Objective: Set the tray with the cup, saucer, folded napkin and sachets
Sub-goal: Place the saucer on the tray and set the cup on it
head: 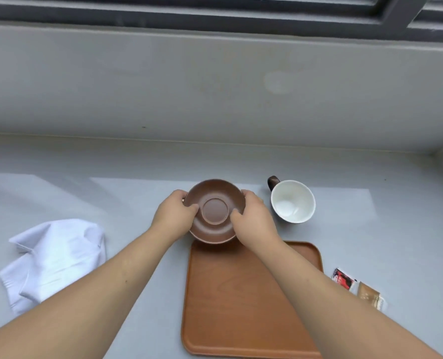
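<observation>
- Head view: you hold the brown saucer (pixel 214 211) by its rim with both hands. Your left hand (pixel 175 216) is clamped on the left edge, thumb over the top; your right hand (pixel 252 218) is clamped on the right edge in the same way.
- The saucer sits at the far end of the wooden tray (pixel 241 301), its near rim overlapping the tray's far edge. Whether it rests on the grey counter (pixel 137 177) or is lifted just clear, I cannot tell.
- The tray itself is bare, so judge this as the first placement. Keep the saucer level, bring it toward you and lower it flat inside the tray's raised lip, well away from the edge.
- Leave bare tray beside it for the napkin and sachets.
- The cup (pixel 293 202) stands upright just right of the saucer, handle pointing away; mind your right wrist does not knock it.
- The white napkin (pixel 54 260) lies crumpled, not folded, well to the left.
- The sachets (pixel 357 287) lie just right of the tray.
</observation>
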{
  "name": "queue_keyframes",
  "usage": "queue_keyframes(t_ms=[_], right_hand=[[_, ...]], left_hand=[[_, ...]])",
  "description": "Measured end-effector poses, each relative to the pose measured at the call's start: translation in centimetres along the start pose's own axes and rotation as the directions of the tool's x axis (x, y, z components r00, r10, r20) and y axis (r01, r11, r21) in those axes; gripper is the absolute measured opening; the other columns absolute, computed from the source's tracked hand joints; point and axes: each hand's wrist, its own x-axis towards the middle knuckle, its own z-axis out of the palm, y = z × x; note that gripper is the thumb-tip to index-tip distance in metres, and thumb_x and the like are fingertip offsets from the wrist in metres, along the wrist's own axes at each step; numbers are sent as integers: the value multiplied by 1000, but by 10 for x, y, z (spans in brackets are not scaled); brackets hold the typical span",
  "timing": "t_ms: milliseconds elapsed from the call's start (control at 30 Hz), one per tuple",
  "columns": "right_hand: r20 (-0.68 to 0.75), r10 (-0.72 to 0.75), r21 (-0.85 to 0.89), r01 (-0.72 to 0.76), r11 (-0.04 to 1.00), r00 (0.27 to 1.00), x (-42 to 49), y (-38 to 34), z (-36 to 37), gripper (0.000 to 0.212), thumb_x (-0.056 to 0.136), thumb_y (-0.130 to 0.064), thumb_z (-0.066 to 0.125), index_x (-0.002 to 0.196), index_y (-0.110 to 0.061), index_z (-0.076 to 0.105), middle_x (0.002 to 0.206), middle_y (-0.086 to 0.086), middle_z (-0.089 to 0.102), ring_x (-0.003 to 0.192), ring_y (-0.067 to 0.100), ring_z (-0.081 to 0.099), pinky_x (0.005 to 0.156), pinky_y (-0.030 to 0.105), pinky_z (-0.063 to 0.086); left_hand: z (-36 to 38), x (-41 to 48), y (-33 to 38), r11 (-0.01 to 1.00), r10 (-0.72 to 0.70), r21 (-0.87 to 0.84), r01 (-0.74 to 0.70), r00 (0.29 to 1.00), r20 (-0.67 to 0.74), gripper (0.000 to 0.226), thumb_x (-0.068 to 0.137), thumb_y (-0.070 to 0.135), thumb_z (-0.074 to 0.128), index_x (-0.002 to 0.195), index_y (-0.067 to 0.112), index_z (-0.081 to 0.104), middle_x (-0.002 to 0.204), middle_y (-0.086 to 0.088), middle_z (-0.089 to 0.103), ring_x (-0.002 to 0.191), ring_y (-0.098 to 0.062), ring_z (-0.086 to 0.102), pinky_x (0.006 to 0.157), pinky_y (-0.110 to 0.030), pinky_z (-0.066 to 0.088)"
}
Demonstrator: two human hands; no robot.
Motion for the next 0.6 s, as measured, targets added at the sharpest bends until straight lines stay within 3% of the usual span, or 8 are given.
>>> queue_keyframes(t_ms=[67, 133, 200, 300, 433, 600], right_hand=[[16, 22, 52, -23, 998, 1000, -12, 10, -5, 30, 93, -20, 55, 124, -20, 58, 107, -1, 68, 96, 24, 64, 72, 29, 48], [36, 56, 72, -58, 996, 998, -25, 28, -11, 3, 95, -24, 59, 96, -27, 59, 83, -9, 64, 78, 17, 62, 58, 22, 39], [66, 83, 64, -87, 994, 994, -42, 49, -18, 11, 96, -30, 60, 85, -29, 57, 73, -7, 63, 65, 10, 60, 54, 25, 40], [110, 126, 33, -130, 991, 986, -67, 75, -27, 12, 96, -35, 59, 85, -31, 58, 65, -5, 63, 53, 11, 59, 52, 28, 48], [104, 133, -91, -123, 988, 986, -93, 105, -34, 23, 98, -38, 58, 80, -27, 48, 65, -4, 57, 61, 13, 56, 56, 32, 41], [82, 89, -185, -72, 980, 993, -106, 122, -30, 25, 100, -38, 55, 85, -22, 43, 68, -7, 51, 73, 25, 55, 61, 36, 39]], left_hand=[[-1, -17, -8, 997, -25, -67, 28, 999, 44, 9, 93, 32, 68, 96, 26, 61, 88, 0, 70, 84, -23, 70, 78, -42, 59], [5, -40, -17, 984, -59, -160, 81, 988, 140, 9, 94, 28, 69, 93, 22, 62, 89, -8, 73, 80, -26, 74, 74, -47, 64], [13, -64, -24, 968, -72, -219, 126, 968, 239, 12, 95, 26, 70, 93, 18, 62, 91, -12, 74, 76, -26, 76, 62, -43, 66], [30, -89, -30, 982, -27, -172, 83, 952, 306, 13, 94, 31, 69, 95, 21, 62, 92, -5, 74, 75, -19, 75, 52, -32, 61], [49, -110, -33, 999, 43, -41, -31, 941, 336, 20, 92, 37, 69, 89, 20, 59, 76, -4, 74, 64, -18, 74, 64, -44, 65], [63, -120, -41, 993, 55, 79, -85, 944, 325, 30, 90, 44, 69, 83, 18, 55, 65, 2, 67, 64, -16, 68, 71, -42, 60]])
